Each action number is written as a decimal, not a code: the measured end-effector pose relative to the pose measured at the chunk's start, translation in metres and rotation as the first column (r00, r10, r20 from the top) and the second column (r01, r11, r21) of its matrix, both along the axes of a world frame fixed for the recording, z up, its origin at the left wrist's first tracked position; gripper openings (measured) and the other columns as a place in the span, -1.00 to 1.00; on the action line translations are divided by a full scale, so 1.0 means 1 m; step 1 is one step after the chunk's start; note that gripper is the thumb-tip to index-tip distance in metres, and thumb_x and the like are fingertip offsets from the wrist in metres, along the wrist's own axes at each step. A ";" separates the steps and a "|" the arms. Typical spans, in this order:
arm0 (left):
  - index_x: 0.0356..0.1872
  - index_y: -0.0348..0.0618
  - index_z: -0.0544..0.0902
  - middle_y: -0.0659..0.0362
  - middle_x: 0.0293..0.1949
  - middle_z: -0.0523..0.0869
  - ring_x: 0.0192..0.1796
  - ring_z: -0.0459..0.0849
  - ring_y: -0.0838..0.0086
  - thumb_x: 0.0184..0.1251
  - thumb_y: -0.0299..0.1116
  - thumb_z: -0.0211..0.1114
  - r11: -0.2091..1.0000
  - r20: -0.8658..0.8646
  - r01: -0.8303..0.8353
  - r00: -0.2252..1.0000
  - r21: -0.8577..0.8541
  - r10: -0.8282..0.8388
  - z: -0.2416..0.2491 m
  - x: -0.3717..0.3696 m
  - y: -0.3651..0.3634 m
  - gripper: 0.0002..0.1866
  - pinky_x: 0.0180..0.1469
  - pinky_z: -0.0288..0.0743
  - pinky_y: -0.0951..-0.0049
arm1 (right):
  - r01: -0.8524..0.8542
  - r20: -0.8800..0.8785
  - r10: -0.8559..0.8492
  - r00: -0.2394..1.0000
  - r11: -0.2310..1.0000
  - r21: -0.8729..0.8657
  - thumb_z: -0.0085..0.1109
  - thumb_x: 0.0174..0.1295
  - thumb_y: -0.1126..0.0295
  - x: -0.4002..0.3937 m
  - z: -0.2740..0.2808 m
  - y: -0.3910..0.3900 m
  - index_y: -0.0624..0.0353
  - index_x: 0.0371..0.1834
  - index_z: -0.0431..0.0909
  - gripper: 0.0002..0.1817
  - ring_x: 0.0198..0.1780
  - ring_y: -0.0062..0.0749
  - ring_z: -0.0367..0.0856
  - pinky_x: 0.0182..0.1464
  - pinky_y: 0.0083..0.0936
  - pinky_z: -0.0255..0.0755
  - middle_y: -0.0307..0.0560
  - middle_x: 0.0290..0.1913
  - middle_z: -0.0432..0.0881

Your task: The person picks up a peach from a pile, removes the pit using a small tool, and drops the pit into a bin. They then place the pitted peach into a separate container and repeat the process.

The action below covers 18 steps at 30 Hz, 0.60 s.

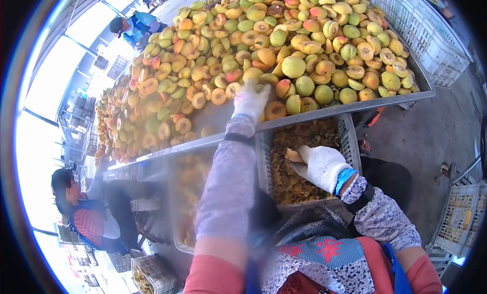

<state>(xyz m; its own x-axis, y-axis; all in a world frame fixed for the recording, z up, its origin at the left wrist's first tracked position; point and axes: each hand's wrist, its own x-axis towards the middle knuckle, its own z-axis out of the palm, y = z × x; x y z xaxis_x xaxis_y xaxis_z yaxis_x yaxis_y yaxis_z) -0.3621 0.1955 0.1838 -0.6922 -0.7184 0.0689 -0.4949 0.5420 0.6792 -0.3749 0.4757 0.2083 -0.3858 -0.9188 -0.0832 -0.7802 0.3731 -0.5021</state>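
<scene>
Halved and whole yellow-green and reddish fruits (294, 66) are heaped on a metal-edged table (324, 112). My left hand (251, 98), in a white glove, reaches over the table's near edge and is at the fruit; its fingers are spread, with no fruit plainly held. Over a crate (350, 141) of small brown pits and scraps (299, 185), my right hand (320, 166) hovers in a white knit glove. Its fingers are closed around a small orange-brown piece (292, 155), partly hidden by the glove. Blue cloth shows at that wrist.
A second container (190, 192) with yellowish fruit is beside the crate, left of my legs. One person (91, 213) sits at the left; another person (137, 29) is at the far upper left. White crates (431, 35) stand at the upper right, and another crate (461, 218) at the right.
</scene>
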 end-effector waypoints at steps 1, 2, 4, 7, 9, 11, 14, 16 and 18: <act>0.07 -0.24 0.62 -0.03 -0.12 0.75 -0.09 0.71 0.31 0.31 0.01 0.38 0.995 -0.006 -0.068 0.998 -0.069 0.068 -0.010 -0.008 -0.004 -0.47 0.01 0.55 0.37 | 0.017 0.007 -0.017 1.000 0.998 -0.053 0.20 0.28 0.04 -0.002 -0.001 0.000 0.16 -0.21 0.53 -0.63 -0.29 0.16 0.69 -0.27 0.01 0.54 0.18 -0.41 0.68; 0.06 -0.19 0.61 0.03 -0.07 0.73 -0.11 0.72 0.34 0.33 -0.07 0.39 0.986 -0.031 -0.104 0.994 0.127 0.109 0.035 0.000 0.027 -0.55 -0.04 0.58 0.32 | 0.035 0.018 -0.033 0.999 0.994 -0.105 0.21 0.28 0.05 -0.002 -0.001 0.001 0.16 -0.22 0.53 -0.64 -0.28 0.16 0.69 -0.27 0.01 0.54 0.19 -0.40 0.68; 0.08 -0.14 0.60 0.12 -0.04 0.71 -0.05 0.72 0.37 0.37 -0.17 0.36 0.821 -0.307 0.001 0.928 0.571 0.212 0.027 0.012 0.015 -0.63 -0.07 0.61 0.27 | 0.082 0.060 -0.072 0.996 0.982 -0.172 0.24 0.29 0.13 -0.005 0.002 -0.002 0.18 -0.24 0.52 -0.69 -0.28 0.18 0.68 -0.27 -0.02 0.54 0.20 -0.38 0.68; 0.14 -0.12 0.55 0.18 -0.09 0.68 -0.01 0.68 0.38 0.43 -0.24 0.30 0.556 -0.557 0.304 0.746 0.773 0.366 0.051 0.040 0.054 -0.65 -0.03 0.63 0.25 | 0.213 0.178 -0.148 0.973 0.872 -0.441 0.28 0.30 0.31 -0.004 0.006 -0.013 0.21 -0.24 0.50 -0.79 -0.26 0.20 0.66 -0.29 -0.09 0.53 0.21 -0.39 0.66; 0.13 -0.14 0.55 0.17 -0.10 0.68 -0.02 0.67 0.37 0.45 -0.22 0.28 0.456 -0.612 0.427 0.671 0.781 0.419 0.063 0.052 0.087 -0.66 -0.02 0.63 0.27 | 0.242 0.229 -0.148 0.962 0.852 -0.465 0.27 0.30 0.31 0.000 0.015 -0.020 0.22 -0.24 0.50 -0.78 -0.27 0.21 0.66 -0.30 -0.08 0.52 0.22 -0.39 0.66; 0.04 -0.14 0.56 0.14 -0.13 0.68 -0.06 0.67 0.36 0.48 -0.12 0.23 0.353 -0.591 0.474 0.640 0.806 0.490 0.066 0.060 0.113 -0.67 -0.03 0.62 0.30 | 0.275 0.319 -0.131 0.939 0.842 -0.465 0.26 0.31 0.29 0.003 0.015 -0.024 0.22 -0.24 0.49 -0.78 -0.29 0.23 0.64 -0.33 -0.07 0.49 0.23 -0.40 0.64; -0.06 -0.14 0.57 0.12 -0.14 0.69 -0.07 0.68 0.35 0.50 -0.05 0.18 0.369 -0.652 0.541 0.573 0.756 0.496 0.060 0.065 0.130 -0.66 -0.04 0.61 0.32 | 0.277 0.323 -0.160 0.933 0.892 -0.357 0.24 0.32 0.29 0.009 0.018 -0.023 0.22 -0.23 0.48 -0.78 -0.28 0.23 0.64 -0.33 -0.08 0.48 0.23 -0.41 0.63; -0.10 -0.12 0.55 0.12 -0.15 0.69 -0.10 0.69 0.33 0.50 -0.02 0.16 0.342 -0.643 0.554 0.557 0.760 0.526 0.062 0.067 0.141 -0.66 -0.05 0.62 0.31 | 0.250 0.310 -0.153 0.938 0.920 -0.302 0.21 0.33 0.29 0.011 0.013 -0.023 0.21 -0.23 0.47 -0.79 -0.28 0.24 0.63 -0.33 -0.09 0.47 0.23 -0.42 0.62; -0.11 -0.10 0.56 0.12 -0.16 0.69 -0.12 0.69 0.31 0.50 0.02 0.15 0.415 -0.628 0.471 0.577 0.778 0.522 0.062 0.067 0.146 -0.63 -0.05 0.63 0.27 | 0.213 0.277 -0.131 0.952 0.933 -0.291 0.20 0.33 0.30 0.013 0.011 -0.022 0.22 -0.24 0.48 -0.79 -0.28 0.24 0.63 -0.31 -0.10 0.48 0.23 -0.42 0.62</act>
